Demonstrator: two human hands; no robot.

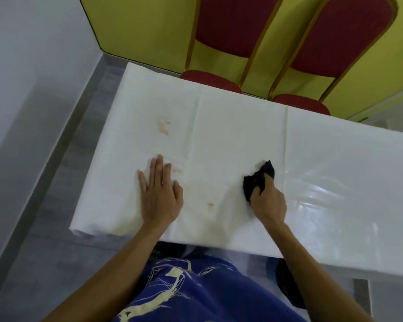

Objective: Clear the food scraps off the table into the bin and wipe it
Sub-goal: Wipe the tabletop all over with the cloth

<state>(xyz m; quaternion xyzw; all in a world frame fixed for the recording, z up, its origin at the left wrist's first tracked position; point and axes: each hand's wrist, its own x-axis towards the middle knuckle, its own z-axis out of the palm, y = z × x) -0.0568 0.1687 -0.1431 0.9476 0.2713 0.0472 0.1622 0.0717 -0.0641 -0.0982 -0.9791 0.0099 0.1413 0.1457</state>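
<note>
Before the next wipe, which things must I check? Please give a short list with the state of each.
1. The right hand grips the black cloth: ok.
2. The left hand lies flat on the white table cover: ok.
3. The large brown stain is wiped off: not ok.
4. The small stain near the front edge is wiped off: not ok.
5. A bin is within reach: cannot tell, none in view.

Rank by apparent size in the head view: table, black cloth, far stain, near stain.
1. table
2. black cloth, partly hidden in the right hand
3. far stain
4. near stain, smallest though nearer the camera
</note>
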